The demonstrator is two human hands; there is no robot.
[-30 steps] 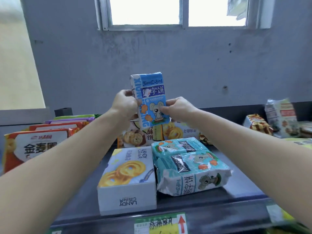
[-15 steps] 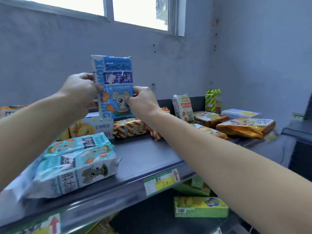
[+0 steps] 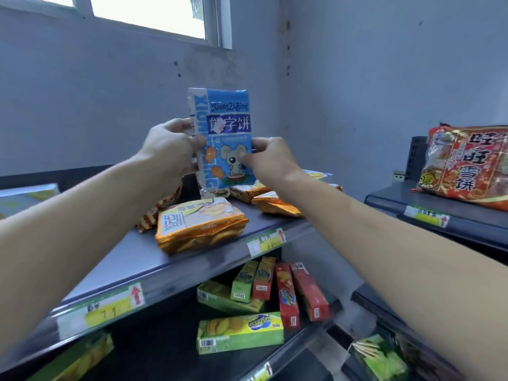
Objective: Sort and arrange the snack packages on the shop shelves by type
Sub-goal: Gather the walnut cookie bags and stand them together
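1. Grip. My left hand holds the left edge of the blue bear-biscuit package, fingers curled round the side panel and thumb on the front. My right hand pinches the right edge, thumb pressed on the printed bear. Neither hand is free.

2. Package position. The package stands upright, front face toward me, raised over the rear of the top shelf. Its lower edge is close to the packets lying behind it. I cannot tell whether it touches them.

3. Change. The two-handed grip is the same as a second ago. The surroundings differ: the package was then above the teal bear packs and a white cookie box, and those are now out of view. It now sits over the right end of the shelf, beyond an orange biscuit pack and other orange packets.

4. Meaning for the task. In my judgement the package is in transit, not yet placed. It has left the teal packs that carry a similar bear, so a slot is still to be chosen.

5. Arm pose. Both forearms reach forward and upward, converging on the package, wrists level.

6. Surroundings. Green boxes and red boxes occupy the lower shelf. A red rice-cracker bag lies on the adjoining unit at right.
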